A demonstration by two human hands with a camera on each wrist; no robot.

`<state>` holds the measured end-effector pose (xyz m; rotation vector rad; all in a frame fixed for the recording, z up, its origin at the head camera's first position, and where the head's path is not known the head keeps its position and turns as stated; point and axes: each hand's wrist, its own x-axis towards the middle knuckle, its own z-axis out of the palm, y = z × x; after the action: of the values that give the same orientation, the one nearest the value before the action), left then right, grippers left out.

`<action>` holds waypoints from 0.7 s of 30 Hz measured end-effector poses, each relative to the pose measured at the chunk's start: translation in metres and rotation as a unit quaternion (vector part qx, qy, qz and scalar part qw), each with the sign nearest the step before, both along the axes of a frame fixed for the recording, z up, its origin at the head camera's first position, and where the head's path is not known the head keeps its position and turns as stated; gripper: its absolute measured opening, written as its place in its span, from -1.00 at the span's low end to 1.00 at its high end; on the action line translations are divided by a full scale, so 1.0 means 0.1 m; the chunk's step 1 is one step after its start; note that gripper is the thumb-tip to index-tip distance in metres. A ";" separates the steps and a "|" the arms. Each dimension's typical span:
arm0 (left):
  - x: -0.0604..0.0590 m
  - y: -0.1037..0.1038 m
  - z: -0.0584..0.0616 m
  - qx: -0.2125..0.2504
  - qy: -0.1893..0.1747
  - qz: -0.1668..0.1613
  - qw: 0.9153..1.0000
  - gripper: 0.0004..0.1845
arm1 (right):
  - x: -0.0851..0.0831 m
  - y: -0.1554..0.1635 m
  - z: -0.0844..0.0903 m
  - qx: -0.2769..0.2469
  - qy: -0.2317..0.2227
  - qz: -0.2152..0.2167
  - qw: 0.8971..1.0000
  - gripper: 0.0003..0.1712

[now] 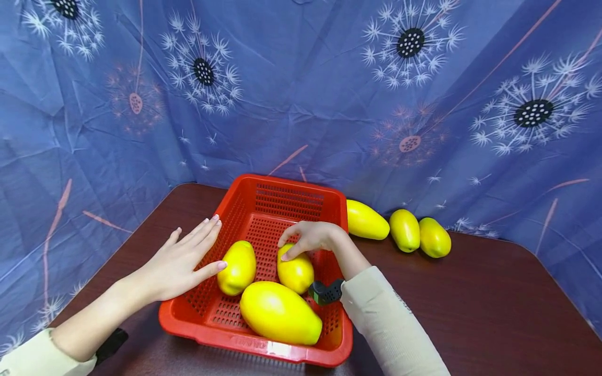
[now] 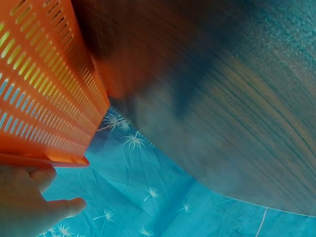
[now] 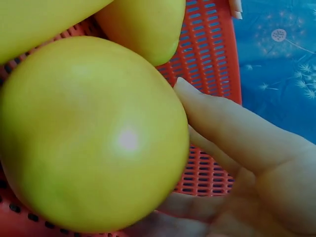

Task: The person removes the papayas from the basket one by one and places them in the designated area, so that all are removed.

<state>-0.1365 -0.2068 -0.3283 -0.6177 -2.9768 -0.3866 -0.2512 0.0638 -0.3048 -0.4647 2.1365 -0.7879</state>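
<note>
A red plastic basket (image 1: 202,329) with slotted walls stands on the table. Inside it lie a large papaya-like yellow fruit (image 1: 279,313) at the near end, a smaller one (image 1: 237,269) on the left and another (image 1: 296,271) on the right. My right hand (image 1: 315,237) grips that right-hand fruit, thumb on one side and fingers around the other. Seen from the right wrist, the fruit (image 3: 94,138) sits between thumb and fingers. My left hand (image 1: 181,261) is spread over the basket's left rim, fingers straight. In the left wrist view its fingertips (image 2: 42,177) are right at the rim.
To the right of the basket, along the table's back edge, lie a long yellow fruit (image 1: 369,220) and two shorter ones (image 1: 404,231), (image 1: 434,237). A blue cloth (image 1: 291,78) with dandelion prints hangs behind the dark brown table (image 1: 451,297).
</note>
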 end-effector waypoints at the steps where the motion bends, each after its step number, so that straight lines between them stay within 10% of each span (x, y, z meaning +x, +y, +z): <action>1: 0.00 0.00 0.00 0.000 0.000 0.000 1.000 -0.13 | 0.00 0.00 -0.01 -0.007 -0.004 0.004 1.000 -0.61; 21: -0.01 0.01 0.00 -0.002 0.003 -0.002 1.000 -0.13 | -0.01 0.04 -0.06 -0.054 -0.078 -0.025 0.995 -0.38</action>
<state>-0.1372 -0.2055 -0.3281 -0.6234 -2.9720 -0.3781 -0.2526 0.0681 -0.3106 -0.3926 1.9736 -0.9420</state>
